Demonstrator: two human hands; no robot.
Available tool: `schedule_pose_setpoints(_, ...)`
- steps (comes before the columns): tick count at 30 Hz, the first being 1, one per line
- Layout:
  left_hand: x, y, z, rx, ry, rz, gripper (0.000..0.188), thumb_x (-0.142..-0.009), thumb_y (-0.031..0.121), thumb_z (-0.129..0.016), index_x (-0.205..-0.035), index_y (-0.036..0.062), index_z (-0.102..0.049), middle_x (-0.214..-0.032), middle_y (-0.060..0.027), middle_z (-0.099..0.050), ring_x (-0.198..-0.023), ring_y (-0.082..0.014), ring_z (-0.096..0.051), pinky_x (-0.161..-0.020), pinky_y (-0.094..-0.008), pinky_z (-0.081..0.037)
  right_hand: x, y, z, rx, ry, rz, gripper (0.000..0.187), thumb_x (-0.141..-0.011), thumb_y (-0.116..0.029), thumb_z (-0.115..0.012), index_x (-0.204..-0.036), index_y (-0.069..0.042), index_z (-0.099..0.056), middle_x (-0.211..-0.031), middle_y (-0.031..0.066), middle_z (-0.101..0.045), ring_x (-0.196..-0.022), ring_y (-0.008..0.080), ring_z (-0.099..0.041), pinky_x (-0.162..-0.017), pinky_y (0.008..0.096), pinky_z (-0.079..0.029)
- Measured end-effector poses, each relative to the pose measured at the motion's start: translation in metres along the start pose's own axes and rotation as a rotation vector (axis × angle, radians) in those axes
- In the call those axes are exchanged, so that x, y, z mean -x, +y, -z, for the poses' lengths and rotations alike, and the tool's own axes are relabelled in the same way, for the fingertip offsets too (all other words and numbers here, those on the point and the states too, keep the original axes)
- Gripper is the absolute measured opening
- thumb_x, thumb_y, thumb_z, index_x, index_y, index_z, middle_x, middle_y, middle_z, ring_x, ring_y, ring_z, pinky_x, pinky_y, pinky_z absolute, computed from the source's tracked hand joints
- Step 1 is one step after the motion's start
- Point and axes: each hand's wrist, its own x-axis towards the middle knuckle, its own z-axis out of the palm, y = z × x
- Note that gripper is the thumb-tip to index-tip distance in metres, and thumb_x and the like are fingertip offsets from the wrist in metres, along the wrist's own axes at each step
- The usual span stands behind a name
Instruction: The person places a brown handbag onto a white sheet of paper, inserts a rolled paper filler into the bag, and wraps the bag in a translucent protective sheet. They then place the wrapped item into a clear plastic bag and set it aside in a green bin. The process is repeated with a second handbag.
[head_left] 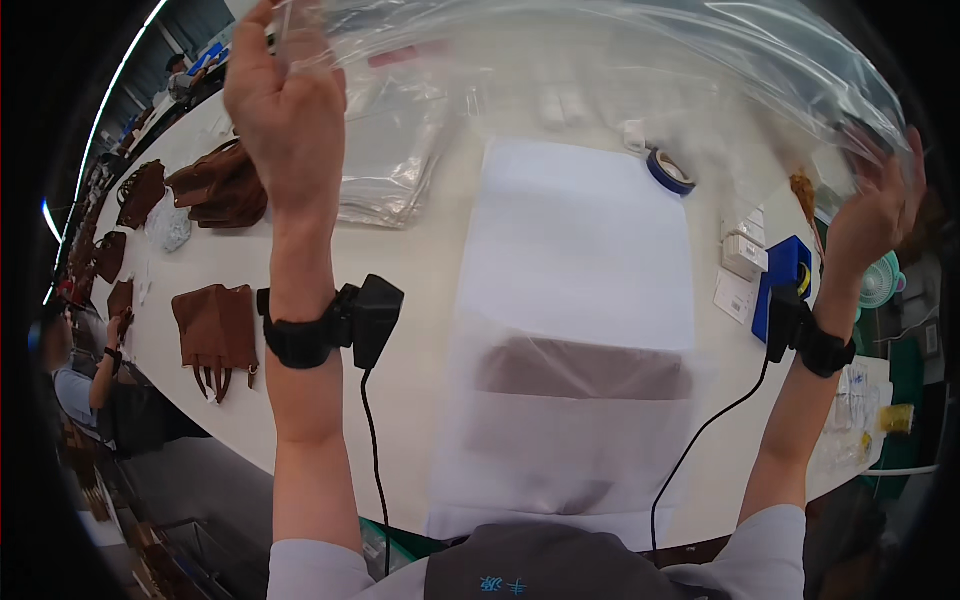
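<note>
My left hand (pixel 285 130) is raised at the upper left, its fingers closed on one side of a large clear plastic bag (pixel 640 40). At the upper right, my right hand (pixel 875 215) grips the other side, partly behind the film. Between them the plastic stretches in a wide, wrinkled arc above the table. Below my hands lies a large sheet of white paper (pixel 575 240). On its near part, a flat brown item (pixel 585 370) shows faintly through a thin translucent cover; its kind is hard to make out.
A stack of clear plastic bags (pixel 385 175) lies left of the paper. Farther left are brown handbags (pixel 215 325), with a co-worker (pixel 85 370) beyond. Blue tape (pixel 669 172), small white boxes (pixel 743 255) and a blue bin (pixel 785 280) are at right.
</note>
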Motion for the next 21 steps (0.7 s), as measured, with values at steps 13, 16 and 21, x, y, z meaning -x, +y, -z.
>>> schedule_pose_setpoints(13, 0.153, -0.136, 0.073, 0.299, -0.643, 1.455, 0.032, -0.087, 0.004, -0.058, -0.118, -0.0066, -0.057, -0.105, -0.0165, -0.065, -0.099, -0.0232, -0.064, -0.041, -0.0188, -0.044, 0.125, 0.151, 0.106, 0.095, -0.912, -1.426, 0.012, -0.086, -0.017, -0.068, -0.090, -0.006, -0.064, -0.085, 0.0018, -0.065, -0.037, -0.0013, -0.029, -0.033, 0.0163, -0.019)
schedule_pose_setpoints(16, 0.162, -0.126, 0.052, 0.357, -0.340, 1.454, 0.037, -0.085, -0.009, -0.051, -0.122, -0.0074, -0.052, -0.114, -0.0181, -0.061, -0.110, -0.0262, -0.060, -0.064, -0.0234, -0.055, 0.136, 0.154, 0.103, 0.101, -0.651, -1.414, 0.013, -0.087, -0.012, -0.066, -0.097, -0.005, -0.063, -0.086, 0.0034, -0.066, -0.049, -0.0010, -0.047, -0.040, 0.0119, -0.035)
schedule_pose_setpoints(21, 0.189, -0.142, 0.048, 0.158, -0.430, 1.338, 0.027, -0.090, 0.010, -0.057, -0.113, -0.0044, -0.056, -0.095, -0.0156, -0.066, -0.085, -0.0176, -0.062, -0.072, -0.0290, -0.050, 0.163, 0.150, 0.085, -0.045, -0.390, -1.398, 0.014, -0.087, -0.017, -0.067, -0.085, -0.005, -0.060, -0.078, 0.0050, -0.063, -0.060, 0.0083, -0.059, -0.049, 0.0195, -0.048)
